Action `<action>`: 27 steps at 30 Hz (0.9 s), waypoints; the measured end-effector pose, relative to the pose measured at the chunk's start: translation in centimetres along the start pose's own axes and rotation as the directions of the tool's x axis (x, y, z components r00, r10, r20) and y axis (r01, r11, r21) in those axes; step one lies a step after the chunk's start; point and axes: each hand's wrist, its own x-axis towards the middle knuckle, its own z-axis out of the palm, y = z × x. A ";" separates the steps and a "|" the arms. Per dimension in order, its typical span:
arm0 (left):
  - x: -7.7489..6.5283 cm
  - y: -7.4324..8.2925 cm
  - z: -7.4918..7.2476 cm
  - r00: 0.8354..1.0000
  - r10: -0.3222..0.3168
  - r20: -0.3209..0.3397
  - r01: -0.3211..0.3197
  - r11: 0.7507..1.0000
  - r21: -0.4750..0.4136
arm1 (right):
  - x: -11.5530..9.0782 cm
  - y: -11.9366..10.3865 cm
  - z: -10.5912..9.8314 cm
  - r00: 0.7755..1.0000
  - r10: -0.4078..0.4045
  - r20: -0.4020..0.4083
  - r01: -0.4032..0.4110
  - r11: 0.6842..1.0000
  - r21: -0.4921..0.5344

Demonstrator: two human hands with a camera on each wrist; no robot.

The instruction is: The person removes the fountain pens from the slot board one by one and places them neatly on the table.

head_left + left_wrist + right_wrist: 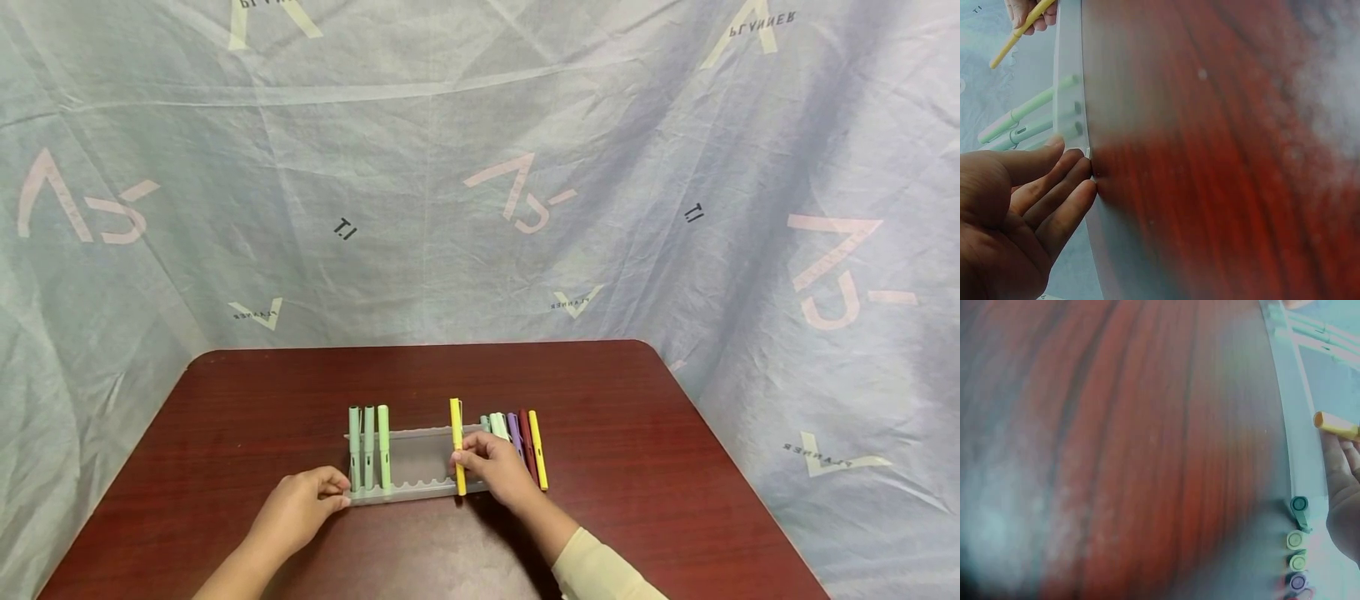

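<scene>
A clear plastic pen tray (420, 493) with notched edges lies across the table. My left hand (303, 504) grips its left front corner; in the left wrist view the thumb and fingers (1063, 209) meet at that corner. Over the tray's right part, my right hand (495, 468) pinches a yellow pen (456, 425), held lengthwise above the notches. Two grey-green pens (355, 442) and a light green pen (384, 446) sit side by side in the notches at the left end.
Right of the tray a row of pens lies close together, among them a purple pen (513, 427), a dark red pen (527, 437) and another yellow pen (538, 450). The dark red wooden table (405, 550) is enclosed by a printed grey cloth (390, 167) behind and at both sides.
</scene>
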 end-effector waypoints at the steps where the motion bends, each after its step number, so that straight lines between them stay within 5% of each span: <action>1: 0.0 0.0 0.0 1.000 -0.001 0.001 0.001 1.000 0.000 | -0.1 0.0 -0.1 1.000 -0.003 0.001 0.003 1.000 0.004; 12: 0.0 0.0 0.1 1.000 -0.001 -0.007 0.001 1.000 0.006 | -1.1 -1.0 -1.0 0.999 0.009 -0.044 -0.010 1.000 -0.012; 27: 0.1 -0.1 0.1 1.000 -0.014 0.010 0.014 1.000 0.025 | -1.4 0.3 -3.9 0.997 0.050 -0.065 -0.047 0.998 0.052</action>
